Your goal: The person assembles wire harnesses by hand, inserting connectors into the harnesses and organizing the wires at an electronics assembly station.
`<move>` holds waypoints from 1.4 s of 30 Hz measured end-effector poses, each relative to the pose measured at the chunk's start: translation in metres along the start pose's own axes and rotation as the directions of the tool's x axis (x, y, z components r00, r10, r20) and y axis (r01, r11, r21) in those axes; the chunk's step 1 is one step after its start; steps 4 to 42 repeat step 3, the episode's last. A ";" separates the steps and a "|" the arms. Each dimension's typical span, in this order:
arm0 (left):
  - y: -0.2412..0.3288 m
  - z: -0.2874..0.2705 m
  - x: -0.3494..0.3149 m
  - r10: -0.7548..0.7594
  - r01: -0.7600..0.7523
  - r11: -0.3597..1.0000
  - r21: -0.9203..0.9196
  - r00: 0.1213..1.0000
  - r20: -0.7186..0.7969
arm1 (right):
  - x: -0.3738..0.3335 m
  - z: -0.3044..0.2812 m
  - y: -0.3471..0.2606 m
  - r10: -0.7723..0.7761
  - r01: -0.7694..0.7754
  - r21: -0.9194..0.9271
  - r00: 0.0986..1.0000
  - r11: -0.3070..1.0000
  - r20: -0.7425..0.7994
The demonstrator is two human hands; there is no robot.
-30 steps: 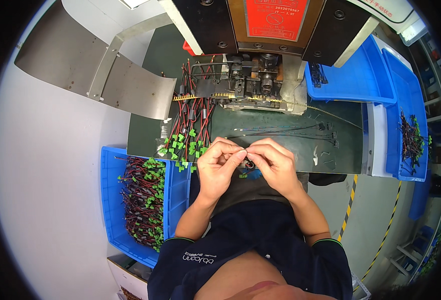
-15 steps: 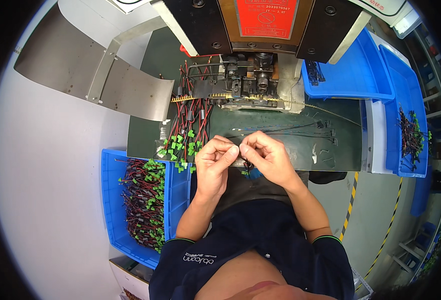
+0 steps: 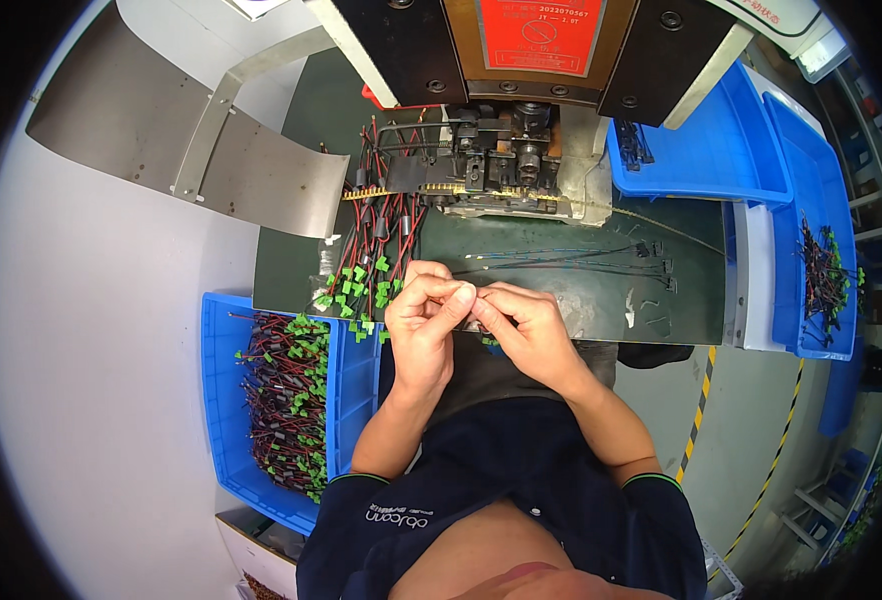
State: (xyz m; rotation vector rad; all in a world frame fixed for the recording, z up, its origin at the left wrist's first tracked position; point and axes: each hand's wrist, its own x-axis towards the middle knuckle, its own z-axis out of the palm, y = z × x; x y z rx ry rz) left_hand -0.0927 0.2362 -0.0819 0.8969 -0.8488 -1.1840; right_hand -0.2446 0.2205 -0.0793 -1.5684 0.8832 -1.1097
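Observation:
Over the front edge of the green table (image 3: pixel 521 232), my left hand (image 3: pixel 421 330) and my right hand (image 3: pixel 529 335) meet with thumbs and fingertips pinched together. Most of what they pinch is hidden by the fingers. A bit of dark wire (image 3: pixel 476 325) shows just below the fingertips, between the hands. Beyond them lie several thin dark wires with black connectors (image 3: pixel 651 250), laid out sideways. Left of my left hand rests a bundle of red and black wires (image 3: pixel 398 225) with green connectors (image 3: pixel 358 285).
A press machine (image 3: pixel 529 150) stands just ahead. At left are a curved metal sheet (image 3: pixel 271 180) and a blue bin (image 3: pixel 216 400) filled with green-ended wires. A blue tray (image 3: pixel 701 180) and another blue bin (image 3: pixel 823 345) holding wires stand at right.
My hands have drawn closer and their fingertips now press together. The dark wire and blue bit hanging below them are now mostly hidden. The view has shifted slightly.

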 end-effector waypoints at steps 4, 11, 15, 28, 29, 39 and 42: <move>0.001 -0.003 -0.001 -0.043 0.042 0.999 0.023 0.999 0.021 | 0.000 -0.003 -0.003 0.051 -0.050 -0.012 0.998 0.999 0.045; 0.001 -0.003 -0.001 -0.043 0.042 0.999 0.023 0.999 0.021 | 0.000 -0.003 -0.003 0.051 -0.050 -0.012 0.998 0.999 0.045; 0.001 -0.003 -0.001 -0.043 0.042 0.999 0.023 0.999 0.021 | 0.000 -0.003 -0.003 0.051 -0.050 -0.012 0.998 0.999 0.045; 0.001 -0.003 -0.001 -0.043 0.042 0.999 0.023 0.999 0.021 | 0.000 -0.003 -0.003 0.051 -0.050 -0.012 0.998 0.999 0.045; 0.001 -0.003 -0.001 -0.043 0.042 0.999 0.023 0.999 0.021 | 0.000 -0.003 -0.003 0.051 -0.050 -0.012 0.998 0.999 0.045; 0.001 -0.003 -0.001 -0.043 0.042 0.999 0.023 0.999 0.021 | 0.000 -0.003 -0.003 0.051 -0.050 -0.012 0.998 0.999 0.045; 0.001 -0.003 -0.001 -0.043 0.042 0.999 0.023 0.999 0.021 | 0.000 -0.003 -0.003 0.051 -0.050 -0.012 0.998 0.999 0.045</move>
